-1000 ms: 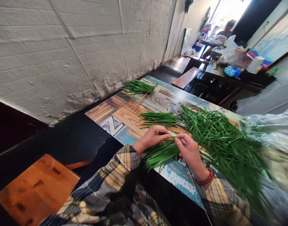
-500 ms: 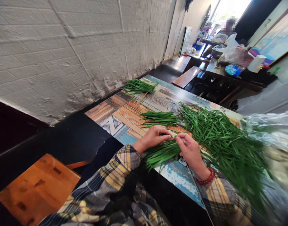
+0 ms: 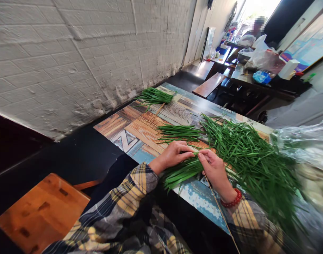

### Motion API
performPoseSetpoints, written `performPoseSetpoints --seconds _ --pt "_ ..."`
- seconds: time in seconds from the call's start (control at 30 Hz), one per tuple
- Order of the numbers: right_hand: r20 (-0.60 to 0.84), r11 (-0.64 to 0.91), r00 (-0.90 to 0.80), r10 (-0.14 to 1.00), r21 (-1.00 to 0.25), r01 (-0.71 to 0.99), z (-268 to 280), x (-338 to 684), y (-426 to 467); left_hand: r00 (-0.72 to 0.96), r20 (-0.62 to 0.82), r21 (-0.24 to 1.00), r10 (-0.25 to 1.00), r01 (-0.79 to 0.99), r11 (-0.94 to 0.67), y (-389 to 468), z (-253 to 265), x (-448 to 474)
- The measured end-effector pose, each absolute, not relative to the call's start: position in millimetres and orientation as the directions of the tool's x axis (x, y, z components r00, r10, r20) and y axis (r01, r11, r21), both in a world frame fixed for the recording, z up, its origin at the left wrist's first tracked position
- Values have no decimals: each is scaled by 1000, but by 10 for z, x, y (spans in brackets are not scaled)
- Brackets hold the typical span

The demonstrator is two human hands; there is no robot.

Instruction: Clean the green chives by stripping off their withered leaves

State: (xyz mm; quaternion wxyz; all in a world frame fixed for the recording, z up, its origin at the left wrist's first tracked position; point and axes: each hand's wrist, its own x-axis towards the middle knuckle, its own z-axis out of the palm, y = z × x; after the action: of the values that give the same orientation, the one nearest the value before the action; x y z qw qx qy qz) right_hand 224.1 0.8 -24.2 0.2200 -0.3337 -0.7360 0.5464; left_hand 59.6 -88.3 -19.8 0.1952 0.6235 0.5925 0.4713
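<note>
Sits up on the head, over the near side of the table (image 3: 141,132). Looks forward and down, past the sleeves (image 3: 120,204) at the bottom edge. Shows the left hand (image 3: 174,155) and the right hand (image 3: 214,171) from close by, just below the middle. Faces along the wall (image 3: 84,53) on the left, up to the bright gap (image 3: 260,8) far off at the top right. Reaches wide, from the stool (image 3: 45,215) low on the left to the bag (image 3: 306,141) at the right edge. Gives the only view.

Plaid long-sleeved shirt (image 3: 111,208) in yellow, grey and navy, a cuff (image 3: 144,178) ending behind the left hand (image 3: 174,155); red beaded bracelet (image 3: 233,199) just behind the right hand (image 3: 214,171).
</note>
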Motion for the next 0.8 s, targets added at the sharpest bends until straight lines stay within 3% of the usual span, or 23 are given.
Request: performPoseSetpoints --seconds 0.33,0.8 --pt "-72 154 -677 733 -951 268 -191 2241 -16 -230 320 841 919 516 -163 -882 -154 617" --pt "-85 140 -666 741 -950 278 -176 2239 -27 -134 365 775 921 593 -221 -881 -143 620"
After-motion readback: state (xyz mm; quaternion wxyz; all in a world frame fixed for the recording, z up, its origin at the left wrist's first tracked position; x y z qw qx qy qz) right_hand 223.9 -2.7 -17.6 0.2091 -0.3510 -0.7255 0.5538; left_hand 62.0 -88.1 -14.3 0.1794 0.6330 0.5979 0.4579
